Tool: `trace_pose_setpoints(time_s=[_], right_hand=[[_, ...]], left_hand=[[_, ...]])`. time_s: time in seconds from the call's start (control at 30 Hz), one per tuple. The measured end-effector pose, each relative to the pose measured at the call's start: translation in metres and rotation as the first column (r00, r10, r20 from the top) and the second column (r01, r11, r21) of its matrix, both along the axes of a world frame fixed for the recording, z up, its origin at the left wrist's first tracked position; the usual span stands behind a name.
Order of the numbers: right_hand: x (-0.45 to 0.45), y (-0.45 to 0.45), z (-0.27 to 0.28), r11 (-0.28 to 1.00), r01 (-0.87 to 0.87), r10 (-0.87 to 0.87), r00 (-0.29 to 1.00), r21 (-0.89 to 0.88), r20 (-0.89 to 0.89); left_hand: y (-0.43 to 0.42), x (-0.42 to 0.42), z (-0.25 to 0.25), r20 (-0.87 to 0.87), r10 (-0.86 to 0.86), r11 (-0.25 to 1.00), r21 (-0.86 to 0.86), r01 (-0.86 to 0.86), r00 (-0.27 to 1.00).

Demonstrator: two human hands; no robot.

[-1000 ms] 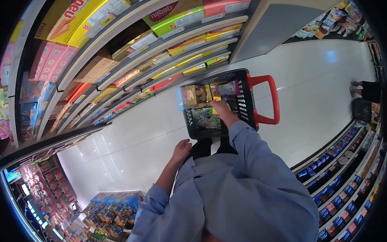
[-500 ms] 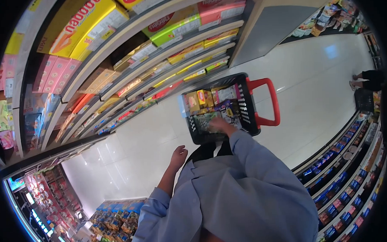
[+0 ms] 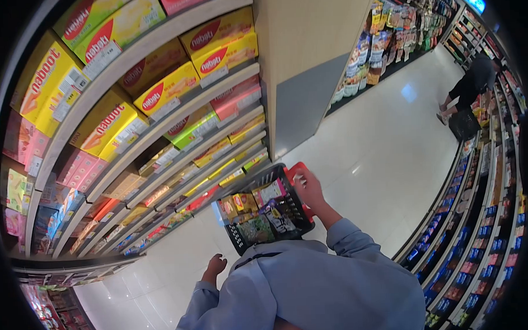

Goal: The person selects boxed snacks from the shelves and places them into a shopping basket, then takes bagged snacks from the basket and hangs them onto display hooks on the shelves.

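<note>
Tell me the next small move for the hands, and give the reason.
I'd have the right hand firm its grip on the handle before moving the basket. That hand is at the handle, packs lie in the basket, and the left hand is out to the side, away from it.

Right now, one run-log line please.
right hand on red handle | left hand off basket | basket holds packets, small boxes | shelves hold yellow boxes
</note>
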State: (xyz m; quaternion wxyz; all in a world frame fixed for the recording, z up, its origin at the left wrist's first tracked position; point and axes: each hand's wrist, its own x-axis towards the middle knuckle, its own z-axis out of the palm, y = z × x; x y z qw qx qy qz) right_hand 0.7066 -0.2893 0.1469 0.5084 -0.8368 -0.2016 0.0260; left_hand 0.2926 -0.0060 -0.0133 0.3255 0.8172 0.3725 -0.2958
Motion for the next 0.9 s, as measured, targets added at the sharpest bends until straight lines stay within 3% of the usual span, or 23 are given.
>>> trace_pose_setpoints(time_s=[0.03,0.13,0.2,0.23,0.3,0.33,0.53,0.63,0.67,0.8,0.9], right_hand=[[0.016,-0.002,0.008,0.995,0.099,-0.095,0.954,0.002,0.284],[0.037,-0.004,-0.003,0.923,0.31,-0.191,0.883,-0.227,0.429],[0.047,-0.015,-0.035,0.873,0.089,-0.126,0.991,-0.479,-0.047],[0.051,-0.02,-0.047,0.831,-0.066,-0.119,0.949,-0.552,-0.292],[0.056,-0.022,-0.06,0.872,-0.098,-0.087,0.932,-0.479,-0.351],[0.057,-0.022,-0.064,0.89,-0.114,-0.071,0.922,-0.442,-0.381],[0.057,-0.028,-0.06,0.906,-0.136,-0.014,0.937,-0.4,-0.35],[0.058,-0.03,-0.059,0.918,-0.151,0.012,0.935,-0.368,-0.356],[0.058,-0.03,-0.058,0.919,-0.159,0.022,0.934,-0.36,-0.358],[0.057,-0.032,-0.065,0.933,-0.157,0.035,0.936,-0.325,-0.352],[0.06,-0.031,-0.071,0.934,-0.184,0.07,0.935,-0.306,-0.348]], left_hand=[[-0.005,0.008,0.001,0.016,0.014,1.0,-0.01,-0.013,1.0],[-0.024,0.038,0.002,0.041,0.017,0.999,-0.046,-0.015,0.999],[-0.036,0.053,-0.01,0.118,0.057,0.991,-0.124,-0.042,0.991],[-0.041,0.06,-0.015,0.162,0.093,0.983,-0.171,-0.065,0.982],[-0.053,0.076,-0.008,0.275,-0.037,0.989,-0.125,0.074,0.961],[-0.064,0.088,0.013,0.198,-0.026,0.99,-0.128,0.052,0.98],[-0.095,0.07,0.0,0.26,0.146,0.966,-0.244,-0.082,0.955],[-0.102,0.052,-0.004,0.158,0.189,0.958,-0.248,-0.146,0.969],[-0.105,0.045,-0.009,0.126,0.11,0.982,-0.167,-0.088,0.986],[-0.126,0.032,0.009,-0.04,0.087,0.994,-0.066,-0.09,0.995],[-0.141,0.03,0.009,-0.004,0.133,0.99,-0.056,-0.133,0.991]])
